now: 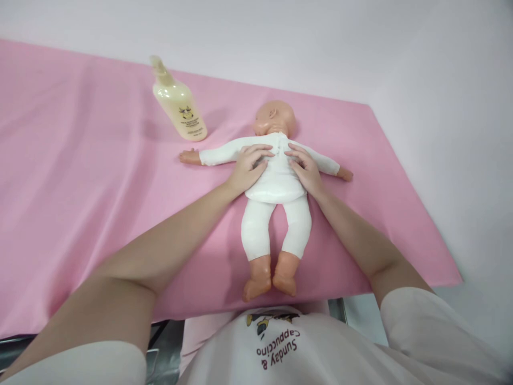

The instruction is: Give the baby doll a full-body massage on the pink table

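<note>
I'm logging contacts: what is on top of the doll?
The left hand and right hand rest on the doll, one on each side of its torso. The patches beneath them are covered, so cannot be seen.

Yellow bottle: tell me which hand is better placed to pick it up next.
Left, probably: the yellow bottle stands left of the doll, nearer the left hand. Both hands rest on the doll, but the right hand would likely have to reach across.
</note>
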A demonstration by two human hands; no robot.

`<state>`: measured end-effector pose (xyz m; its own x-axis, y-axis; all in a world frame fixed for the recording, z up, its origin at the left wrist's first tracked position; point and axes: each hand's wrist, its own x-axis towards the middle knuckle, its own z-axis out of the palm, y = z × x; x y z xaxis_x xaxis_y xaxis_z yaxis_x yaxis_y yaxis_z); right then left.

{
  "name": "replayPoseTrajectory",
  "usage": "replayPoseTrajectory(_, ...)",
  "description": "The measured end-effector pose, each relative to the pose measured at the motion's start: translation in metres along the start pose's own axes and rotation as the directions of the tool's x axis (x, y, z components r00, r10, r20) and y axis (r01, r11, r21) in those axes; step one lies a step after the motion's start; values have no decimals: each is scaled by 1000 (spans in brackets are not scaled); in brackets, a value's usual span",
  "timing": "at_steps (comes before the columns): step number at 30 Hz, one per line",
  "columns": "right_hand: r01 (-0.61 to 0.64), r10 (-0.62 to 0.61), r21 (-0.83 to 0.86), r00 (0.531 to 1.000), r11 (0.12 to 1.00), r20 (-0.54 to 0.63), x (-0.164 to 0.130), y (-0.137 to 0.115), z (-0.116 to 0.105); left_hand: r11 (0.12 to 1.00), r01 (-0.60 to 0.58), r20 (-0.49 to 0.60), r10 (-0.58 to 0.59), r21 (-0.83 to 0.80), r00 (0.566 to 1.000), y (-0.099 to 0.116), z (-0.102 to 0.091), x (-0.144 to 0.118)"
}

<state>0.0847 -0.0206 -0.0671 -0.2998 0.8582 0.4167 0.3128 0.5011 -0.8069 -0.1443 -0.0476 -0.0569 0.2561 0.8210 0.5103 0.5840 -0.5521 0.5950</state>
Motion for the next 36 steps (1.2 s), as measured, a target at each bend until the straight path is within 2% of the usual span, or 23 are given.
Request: replayPoseTrajectory(36,-35,35,-1,999,999,-13,0,-4,0,1000,27,13,-27,11,1000,2,0,1)
